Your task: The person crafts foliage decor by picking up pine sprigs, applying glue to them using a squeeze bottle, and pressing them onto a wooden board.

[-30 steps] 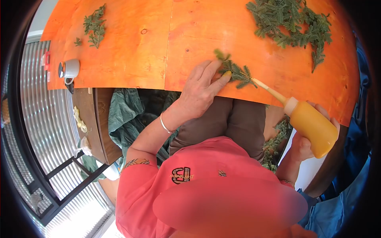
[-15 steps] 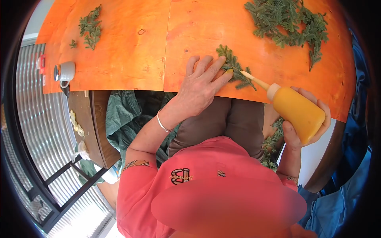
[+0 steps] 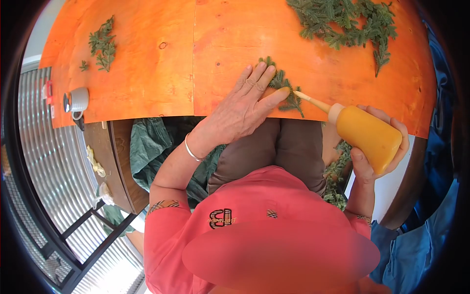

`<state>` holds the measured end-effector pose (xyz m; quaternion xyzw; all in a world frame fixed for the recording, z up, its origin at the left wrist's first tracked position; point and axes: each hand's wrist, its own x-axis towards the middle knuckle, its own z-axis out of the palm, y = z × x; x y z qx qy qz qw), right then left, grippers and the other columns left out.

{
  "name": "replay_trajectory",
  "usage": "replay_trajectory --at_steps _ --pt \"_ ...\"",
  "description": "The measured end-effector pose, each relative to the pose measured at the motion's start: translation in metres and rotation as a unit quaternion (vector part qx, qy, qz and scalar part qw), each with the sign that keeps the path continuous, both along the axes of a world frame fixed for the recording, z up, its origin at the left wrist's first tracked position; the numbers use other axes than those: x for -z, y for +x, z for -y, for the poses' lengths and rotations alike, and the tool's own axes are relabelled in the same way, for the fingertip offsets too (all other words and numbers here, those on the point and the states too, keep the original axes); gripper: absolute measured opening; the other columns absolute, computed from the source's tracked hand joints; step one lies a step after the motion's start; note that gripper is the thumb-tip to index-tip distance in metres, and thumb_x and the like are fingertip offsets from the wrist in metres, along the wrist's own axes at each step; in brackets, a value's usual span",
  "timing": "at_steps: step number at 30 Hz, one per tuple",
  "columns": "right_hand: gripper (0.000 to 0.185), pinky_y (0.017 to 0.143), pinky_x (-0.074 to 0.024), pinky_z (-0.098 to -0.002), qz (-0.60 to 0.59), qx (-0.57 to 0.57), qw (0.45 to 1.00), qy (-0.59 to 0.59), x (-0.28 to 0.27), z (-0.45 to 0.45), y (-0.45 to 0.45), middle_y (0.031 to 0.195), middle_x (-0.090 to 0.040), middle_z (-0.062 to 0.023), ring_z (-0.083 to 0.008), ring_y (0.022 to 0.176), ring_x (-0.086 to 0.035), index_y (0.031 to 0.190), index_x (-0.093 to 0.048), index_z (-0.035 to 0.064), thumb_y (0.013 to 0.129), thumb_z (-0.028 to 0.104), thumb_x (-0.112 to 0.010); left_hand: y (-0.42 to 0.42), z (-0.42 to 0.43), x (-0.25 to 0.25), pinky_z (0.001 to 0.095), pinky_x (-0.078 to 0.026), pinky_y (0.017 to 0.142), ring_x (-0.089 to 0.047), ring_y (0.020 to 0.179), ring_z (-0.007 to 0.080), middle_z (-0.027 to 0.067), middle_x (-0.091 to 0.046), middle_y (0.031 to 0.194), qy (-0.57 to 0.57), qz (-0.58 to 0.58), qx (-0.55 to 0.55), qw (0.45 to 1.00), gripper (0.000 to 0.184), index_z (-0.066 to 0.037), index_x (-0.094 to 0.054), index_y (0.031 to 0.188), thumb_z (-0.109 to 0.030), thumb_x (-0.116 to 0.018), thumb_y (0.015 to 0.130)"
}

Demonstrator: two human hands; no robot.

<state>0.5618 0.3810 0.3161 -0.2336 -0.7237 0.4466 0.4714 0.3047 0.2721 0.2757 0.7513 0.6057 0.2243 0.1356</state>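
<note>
My left hand (image 3: pixel 245 100) lies with fingers stretched out over a small green fir sprig (image 3: pixel 292 100), near the table's front edge. The fingers cover part of the sprig, and the thumb rests across it. In my right hand (image 3: pixel 364 166) is a squeeze bottle (image 3: pixel 369 134) filled with something yellow, fingers wrapped round its body. The bottle is tilted, and its long pale nozzle points left, with the tip at the sprig beside my left thumb. Whether anything comes out of the tip I cannot tell.
A pile of fir sprigs (image 3: pixel 342 19) lies at the back right of the orange table (image 3: pixel 147 88). More sprigs (image 3: pixel 103 46) lie at the far left. A white mug (image 3: pixel 78 99) stands near the left edge. Green cloth (image 3: pixel 149 142) hangs below the table.
My left hand has flattened, with its fingers now straighter over the sprig. The nozzle tip has shifted slightly left and down. The table has moved slightly in view.
</note>
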Motion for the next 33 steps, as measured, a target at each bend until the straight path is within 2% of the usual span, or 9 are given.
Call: replay_trajectory --at_steps 2,7,10,19,22,25,31,33 --pt "0.087 0.086 -0.0516 -0.0451 -0.013 0.0 1.0 -0.002 0.002 0.001 0.001 0.114 -0.055 -0.029 -0.0361 0.1 -0.062 0.132 -0.024 0.0016 0.072 0.027 -0.082 -0.001 0.001 0.002 0.05 -0.024 0.113 -0.027 0.136 0.0408 0.023 -0.029 0.146 -0.009 -0.015 0.008 1.0 0.043 -0.01 -0.054 0.122 -0.006 -0.065 0.08" --pt "0.086 0.087 -0.0515 -0.0452 -0.05 -0.008 0.999 0.007 0.001 0.003 -0.004 0.115 -0.055 -0.0286 -0.036 0.1 -0.062 0.132 -0.024 0.0024 0.072 0.025 -0.082 -0.002 0.001 0.001 0.0498 -0.023 0.113 -0.027 0.137 0.0402 0.0222 -0.029 0.146 -0.012 -0.027 0.012 0.999 0.039 -0.012 -0.055 0.12 -0.007 -0.064 0.082" --pt "0.086 0.087 -0.0517 -0.0449 -0.005 -0.006 1.0 0.014 -0.001 0.005 -0.004 0.115 -0.055 -0.0292 -0.0362 0.1 -0.062 0.131 -0.024 0.0015 0.072 0.024 -0.083 -0.002 0.001 0.002 0.0497 -0.023 0.113 -0.027 0.136 0.04 0.0219 -0.03 0.146 -0.003 -0.018 0.011 1.0 0.039 -0.011 -0.055 0.119 -0.007 -0.064 0.081" --pt "0.083 0.084 -0.0533 -0.0438 0.024 -0.014 0.998 0.057 -0.009 0.014 0.009 0.113 -0.055 -0.0301 -0.0361 0.098 -0.063 0.13 -0.025 -0.0003 0.073 0.023 -0.081 0.0 0.001 0.004 0.0502 -0.026 0.111 -0.028 0.136 0.0393 0.0213 -0.03 0.146 0.006 -0.004 0.004 1.0 0.036 -0.008 -0.057 0.113 -0.005 -0.067 0.079" --pt "0.083 0.083 -0.0535 -0.044 0.006 0.007 1.0 0.026 -0.015 0.023 0.01 0.112 -0.056 -0.0301 -0.0361 0.097 -0.063 0.129 -0.025 -0.0002 0.074 0.024 -0.081 0.002 0.001 0.004 0.05 -0.027 0.11 -0.029 0.136 0.0389 0.0208 -0.031 0.146 0.009 -0.014 -0.001 1.0 0.033 -0.008 -0.058 0.112 -0.007 -0.067 0.079" --pt "0.083 0.083 -0.0535 -0.0442 0.037 0.004 0.998 0.055 -0.016 0.027 0.016 0.111 -0.056 -0.0297 -0.0362 0.096 -0.064 0.129 -0.024 0.0001 0.074 0.025 -0.081 0.003 0.002 0.006 0.0498 -0.028 0.109 -0.03 0.135 0.0386 0.0206 -0.032 0.146 0.018 -0.024 -0.006 1.0 0.031 -0.009 -0.059 0.11 -0.01 -0.067 0.08" --pt "0.084 0.084 -0.0535 -0.0435 -0.029 0.017 0.998 0.051 -0.016 0.031 0.009 0.111 -0.056 -0.0297 -0.0356 0.097 -0.064 0.129 -0.025 -0.0007 0.072 0.023 -0.082 0.003 0.002 0.008 0.0495 -0.029 0.109 -0.032 0.134 0.0381 0.0212 -0.035 0.144 0.04 -0.019 -0.012 0.999 0.028 -0.008 -0.059 0.109 -0.012 -0.067 0.082" --pt "0.084 0.084 -0.0535 -0.0431 0.009 0.0 0.998 0.069 -0.015 0.026 0.006 0.112 -0.056 -0.0296 -0.0355 0.097 -0.064 0.129 -0.025 -0.001 0.072 0.022 -0.082 0.004 0.001 0.009 0.0495 -0.029 0.109 -0.033 0.134 0.0381 0.0215 -0.036 0.143 0.05 -0.011 -0.015 0.999 0.027 -0.006 -0.059 0.107 -0.013 -0.067 0.082"
